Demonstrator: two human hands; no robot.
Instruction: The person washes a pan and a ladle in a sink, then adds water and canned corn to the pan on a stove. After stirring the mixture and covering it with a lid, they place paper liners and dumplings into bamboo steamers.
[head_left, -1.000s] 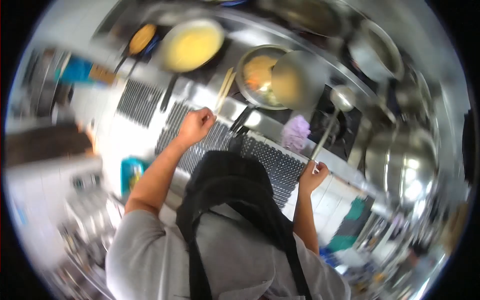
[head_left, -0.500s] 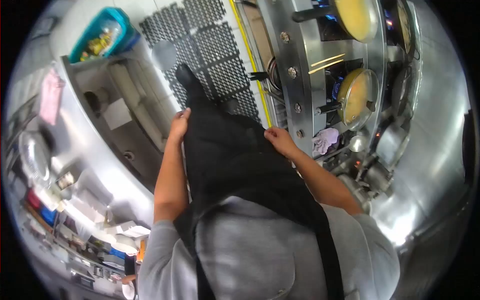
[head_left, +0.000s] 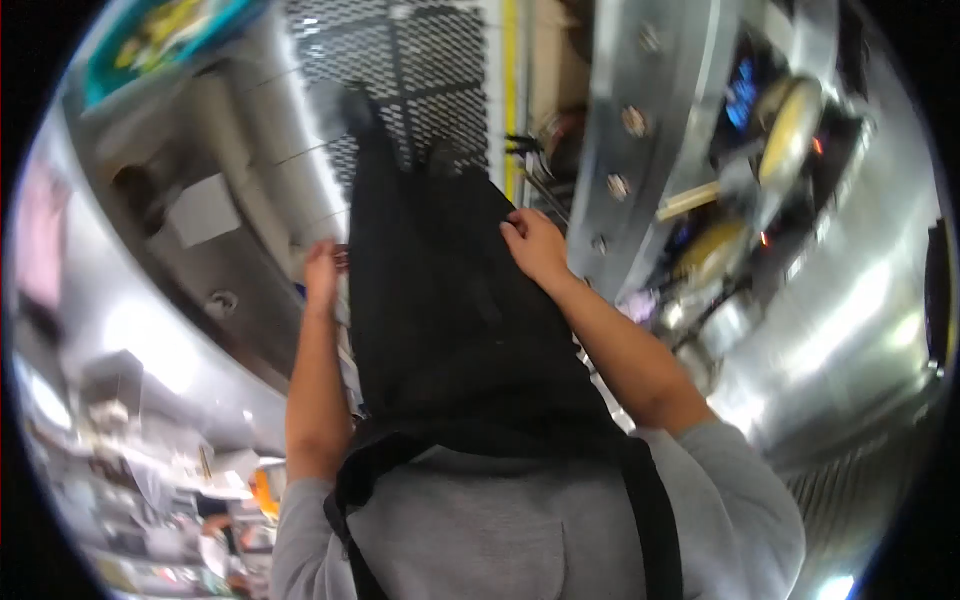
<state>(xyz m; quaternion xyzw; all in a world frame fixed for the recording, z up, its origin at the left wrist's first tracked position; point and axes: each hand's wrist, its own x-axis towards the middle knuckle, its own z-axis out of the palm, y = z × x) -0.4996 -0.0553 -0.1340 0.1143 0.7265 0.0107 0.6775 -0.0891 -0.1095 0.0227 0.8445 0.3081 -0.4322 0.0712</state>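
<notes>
A long black apron [head_left: 440, 300] hangs down my front over a grey shirt. My left hand [head_left: 322, 275] is beside the apron's left edge, its fingers loosely bent, slightly apart and blurred; I make out nothing in them. At the opposite edge, my right hand [head_left: 540, 250] has its thumb and fingers closed together against the black cloth.
On my right runs a stove [head_left: 630, 150] with knobs. A blurred pan [head_left: 795, 130] and chopsticks [head_left: 690, 200] are on it. To my left stand a steel counter [head_left: 150, 340] and a teal bin [head_left: 105, 75]. A perforated black mat [head_left: 440, 60] covers the floor ahead.
My view has swung, so the stove and bin shift and blur. The apron hangs straighter. My left hand has come off its edge and moved down; my right hand stays at the other edge.
</notes>
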